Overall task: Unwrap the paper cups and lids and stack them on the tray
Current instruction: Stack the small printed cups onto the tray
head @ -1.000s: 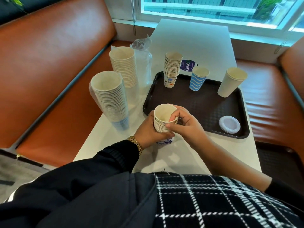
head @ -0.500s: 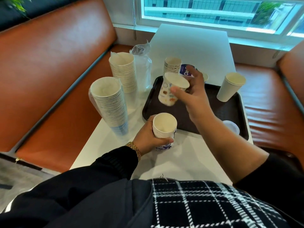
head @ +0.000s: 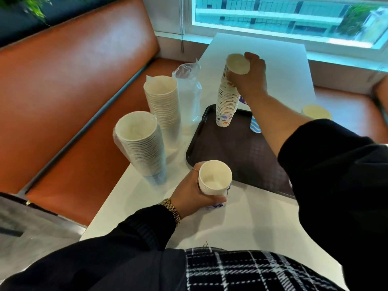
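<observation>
Right hand [head: 251,77] has carried one printed cup [head: 236,67] from mid-air over the tray [head: 241,156] onto the top of the printed stack [head: 226,106] at the tray's far left corner; its grip is still closed round that cup, not quite seated, tilted. So one more cup nearly stacked. Left hand [head: 193,191] keeps clasping the short stack [head: 214,179] on the worktop [head: 241,223], near the tray edge, same spot as before. Two tall stacks [head: 144,143] remain part-wrapped at left.
</observation>
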Available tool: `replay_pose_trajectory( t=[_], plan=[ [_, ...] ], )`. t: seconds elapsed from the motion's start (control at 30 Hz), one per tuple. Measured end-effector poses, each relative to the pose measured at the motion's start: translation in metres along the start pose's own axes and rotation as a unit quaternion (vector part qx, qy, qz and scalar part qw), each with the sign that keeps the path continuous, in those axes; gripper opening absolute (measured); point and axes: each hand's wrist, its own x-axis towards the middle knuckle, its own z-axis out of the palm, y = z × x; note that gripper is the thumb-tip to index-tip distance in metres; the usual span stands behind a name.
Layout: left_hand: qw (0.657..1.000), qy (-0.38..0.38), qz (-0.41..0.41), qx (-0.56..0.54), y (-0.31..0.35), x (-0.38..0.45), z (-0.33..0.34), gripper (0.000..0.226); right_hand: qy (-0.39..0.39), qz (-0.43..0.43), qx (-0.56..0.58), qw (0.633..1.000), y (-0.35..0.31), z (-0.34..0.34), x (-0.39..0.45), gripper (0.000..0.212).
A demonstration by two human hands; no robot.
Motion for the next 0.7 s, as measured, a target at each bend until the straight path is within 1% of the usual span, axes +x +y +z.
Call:
replay_pose_trajectory(
  t=[0.17,0.27,0.33,0.4,0.47,0.5,0.6,0.7],
  plan=[
    [1.0,0.008,0.006,-0.001,-0.001,0.001,0.001,0.082,-0.082,0.06,-0.108,0.989,0.014,0.011,0.003,0.081],
    [1.0,0.01,0.009,-0.002,0.0,0.0,0.002,0.082,-0.11,0.083,-0.155,0.978,0.023,0.014,-0.007,0.078],
    [1.0,0.009,0.01,-0.003,0.0,0.0,0.001,0.082,-0.126,0.08,-0.172,0.974,0.028,0.014,-0.014,0.08],
    [1.0,0.007,0.008,-0.001,0.0,0.0,0.001,0.082,-0.142,0.066,-0.18,0.971,0.029,0.011,-0.021,0.089],
    [1.0,0.002,0.006,0.0,-0.001,0.0,0.001,0.082,-0.138,0.057,-0.172,0.974,0.026,0.005,-0.027,0.094],
    [1.0,-0.001,0.004,0.001,-0.001,0.0,0.001,0.082,-0.126,0.051,-0.163,0.977,0.023,0.002,-0.032,0.093],
    [1.0,-0.006,0.004,0.006,-0.001,0.0,0.001,0.082,-0.096,0.033,-0.124,0.987,0.019,-0.004,-0.05,0.079],
    [1.0,-0.005,0.01,0.003,-0.003,0.002,0.001,0.082,-0.104,0.003,-0.066,0.992,0.018,-0.008,-0.081,0.057]
  ],
)
